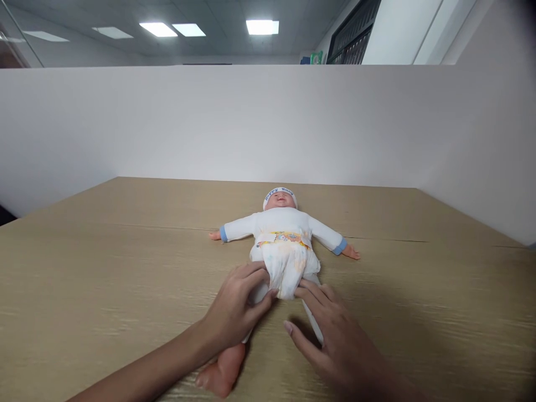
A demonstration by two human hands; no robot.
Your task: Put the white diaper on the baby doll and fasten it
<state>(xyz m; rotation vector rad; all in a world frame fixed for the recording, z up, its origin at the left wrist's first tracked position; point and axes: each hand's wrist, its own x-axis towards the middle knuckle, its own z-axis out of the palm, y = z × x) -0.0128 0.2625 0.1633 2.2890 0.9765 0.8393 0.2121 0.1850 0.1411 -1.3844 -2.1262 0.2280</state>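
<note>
A baby doll [281,219] lies on its back with its head away from me and its arms spread out. It wears a white long-sleeved top with blue cuffs and a white headband [280,192] with dark lettering. A white diaper [287,265] with a colourful printed waistband is wrapped around its hips. My left hand [238,304] is closed on the diaper's left leg edge, thumb near the crotch. At the right leg edge, my right hand [330,329] touches the diaper with its fingertips, thumb held apart. My right hand and forearm hide most of the doll's right-side leg.
The doll rests on a wood-grain table [125,268] with thin seams across it. Behind the table stands a low white partition [251,123], and a white wall [481,139] rises on the right. One bare doll foot [221,371] shows below my left wrist.
</note>
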